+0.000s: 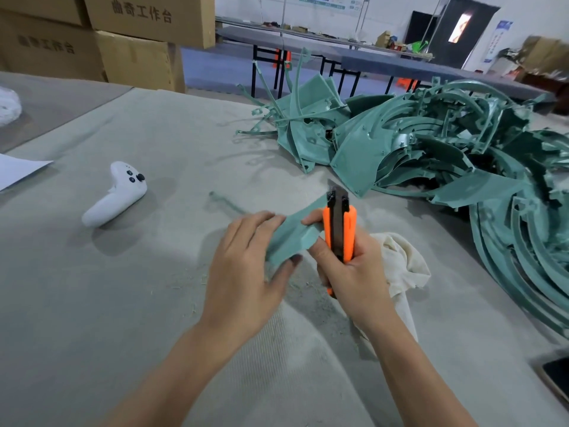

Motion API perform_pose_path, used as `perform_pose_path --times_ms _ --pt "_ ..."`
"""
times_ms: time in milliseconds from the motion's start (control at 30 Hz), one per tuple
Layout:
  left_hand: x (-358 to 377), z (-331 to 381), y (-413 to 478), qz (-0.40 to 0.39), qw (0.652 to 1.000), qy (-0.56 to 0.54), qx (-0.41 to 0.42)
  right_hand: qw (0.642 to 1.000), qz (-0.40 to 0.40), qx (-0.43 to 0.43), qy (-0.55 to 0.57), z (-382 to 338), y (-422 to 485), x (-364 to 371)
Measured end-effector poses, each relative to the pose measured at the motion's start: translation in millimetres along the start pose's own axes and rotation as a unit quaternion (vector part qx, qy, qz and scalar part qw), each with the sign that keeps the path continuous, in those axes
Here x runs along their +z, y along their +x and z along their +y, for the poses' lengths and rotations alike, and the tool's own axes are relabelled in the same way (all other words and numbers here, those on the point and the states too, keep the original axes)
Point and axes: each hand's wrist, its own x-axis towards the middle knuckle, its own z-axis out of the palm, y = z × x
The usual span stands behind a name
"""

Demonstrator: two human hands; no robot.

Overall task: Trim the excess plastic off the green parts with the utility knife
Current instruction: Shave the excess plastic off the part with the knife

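My left hand (246, 272) grips a flat green plastic part (292, 235) above the table, fingers over its top and thumb under its near edge. My right hand (348, 266) holds an orange utility knife (340, 229) upright, its dark tip (338, 195) pointing away from me and lying against the part's right edge. My right thumb presses on the green part beside the knife. The blade's edge is hidden behind the part. A big pile of green parts (431, 149) lies at the right and far right of the table.
The table is covered in grey cloth (154, 303) with small plastic shavings near my hands. A white game controller (117, 195) lies at the left, a cream rag (400, 266) under my right hand, a phone (557, 380) at the right edge. Cardboard boxes (123, 41) stand behind.
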Motion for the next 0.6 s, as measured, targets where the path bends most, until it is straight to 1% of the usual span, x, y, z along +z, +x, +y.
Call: perform_pose_path --times_ms 67,133,200,267,333,400,533,600 --pt "1 -7 -1 0.007 1.0 0.003 -0.004 0.998 -0.038 -0.005 0.048 -4 -2 4" --pt "-2 -10 -1 0.027 1.0 0.002 -0.009 0.995 -0.057 0.001 0.081 -7 -1 6" --pt "-3 -7 2 0.082 0.996 0.011 -0.026 0.992 -0.041 0.02 0.119 -9 0 4" --pt "-4 -3 5 0.151 0.987 -0.014 -0.06 0.989 0.002 0.052 0.139 -10 1 -1" --pt "-4 1 6 0.186 0.973 -0.073 -0.118 0.99 0.04 0.082 0.111 -7 2 -6" --pt "-2 0 5 0.192 0.964 -0.107 -0.149 0.993 0.044 0.085 0.066 -4 2 -9" --pt "-4 3 6 0.171 0.951 -0.185 -0.181 0.999 0.019 0.045 -0.023 -5 3 -5" --pt "-9 10 9 0.183 0.941 -0.222 -0.176 0.999 0.022 0.025 -0.015 -7 3 -2"
